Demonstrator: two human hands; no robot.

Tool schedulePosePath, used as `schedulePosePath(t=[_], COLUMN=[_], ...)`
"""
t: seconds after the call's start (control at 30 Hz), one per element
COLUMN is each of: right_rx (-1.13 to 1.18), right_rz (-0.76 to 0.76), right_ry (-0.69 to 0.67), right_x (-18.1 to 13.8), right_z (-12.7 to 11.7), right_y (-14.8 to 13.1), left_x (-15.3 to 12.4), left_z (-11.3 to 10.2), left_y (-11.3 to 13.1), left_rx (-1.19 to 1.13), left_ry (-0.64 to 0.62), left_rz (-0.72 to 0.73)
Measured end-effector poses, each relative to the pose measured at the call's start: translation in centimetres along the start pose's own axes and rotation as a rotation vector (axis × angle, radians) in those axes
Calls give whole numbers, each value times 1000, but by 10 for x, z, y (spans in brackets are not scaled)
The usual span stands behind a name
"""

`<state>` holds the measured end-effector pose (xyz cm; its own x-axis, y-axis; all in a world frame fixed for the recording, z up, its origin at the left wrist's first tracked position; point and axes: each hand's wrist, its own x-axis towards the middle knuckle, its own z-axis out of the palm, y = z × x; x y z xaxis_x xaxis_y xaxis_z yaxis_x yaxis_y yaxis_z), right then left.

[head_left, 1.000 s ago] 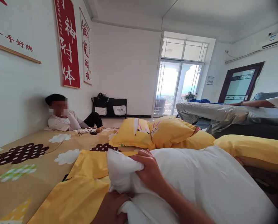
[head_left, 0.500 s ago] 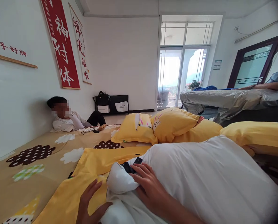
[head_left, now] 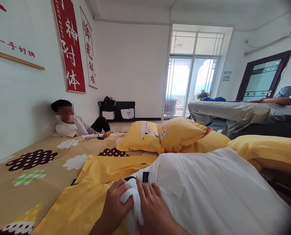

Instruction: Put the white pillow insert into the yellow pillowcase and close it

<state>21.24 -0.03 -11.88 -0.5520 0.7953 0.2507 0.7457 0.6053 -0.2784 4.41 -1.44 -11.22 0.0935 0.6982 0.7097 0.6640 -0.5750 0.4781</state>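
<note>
A plump white pillow (head_left: 199,182) with a black label (head_left: 145,177) fills the lower right, on top of a flat yellow pillowcase (head_left: 79,195). My left hand (head_left: 117,202) pinches a bunched white corner of the pillow between thumb and fingers. Close against it, my right hand (head_left: 152,202) has its bent fingers pressed into the same bunched part, just below the label. Part of the corner is hidden by both hands.
Several yellow stuffed pillows (head_left: 140,135) lie beyond. Patterned bedding (head_left: 50,179) spreads left, where a person (head_left: 70,125) reclines by the wall. Back right, another person's arm (head_left: 277,100) rests on a plastic-covered table (head_left: 228,109).
My left hand has moved right from beside the pillow and closed on its corner. My right hand has shifted slightly and bent its fingers against it. The view has tilted up a little.
</note>
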Motion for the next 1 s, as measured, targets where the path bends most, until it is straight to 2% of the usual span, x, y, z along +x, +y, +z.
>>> schedulePosePath(t=[0.07, 0.13, 0.23, 0.3, 0.37, 0.47, 0.53, 0.6, 0.67, 0.7, 0.8, 0.9, 0.93, 1.0], right_rx=[-35, -17, 16, 45, 56, 24, 17, 24, 48, 59, 60, 9, -17, -79], right_rz=[76, 102, 138, 170, 203, 237, 230, 213, 198, 191, 190, 217, 221, 216], right_ry=[32, 64, 172, 254, 304, 346, 364, 371, 319, 260, 24, -126, -154, -195], right_x=[2, 5, 14, 22, 32, 47, 59, 74, 91, 100, 119, 126, 127, 131], right_z=[-9, -29, -74, -104, -130, -159, -172, -177, -167, -154, -91, -25, -12, -5], right_y=[-4, 1, 19, 32, 40, 40, 35, 30, 28, 28, 27, 23, 21, 20], left_x=[-2, -2, 5, 10, 12, 7, 0, -7, -15, -18, -27, -30, -30, -28], left_z=[-14, -31, -51, -52, -40, -9, 9, 22, 27, 28, 29, 27, 25, 21], left_y=[4, 0, -21, -39, -55, -70, -74, -78, -81, -83, -89, -91, -92, -91], left_rx=[-41, -185, -375, -295, -93, 142, 197, 206, 199, 196, 173, 151, 139, 128], left_ry=[-13, -114, -298, -428, -620, -869, -943, -955, -922, -882, -756, -673, -667, -670], left_rz=[65, 45, -139, -253, -289, -247, -219, -200, -194, -186, -147, -120, -130, -183])
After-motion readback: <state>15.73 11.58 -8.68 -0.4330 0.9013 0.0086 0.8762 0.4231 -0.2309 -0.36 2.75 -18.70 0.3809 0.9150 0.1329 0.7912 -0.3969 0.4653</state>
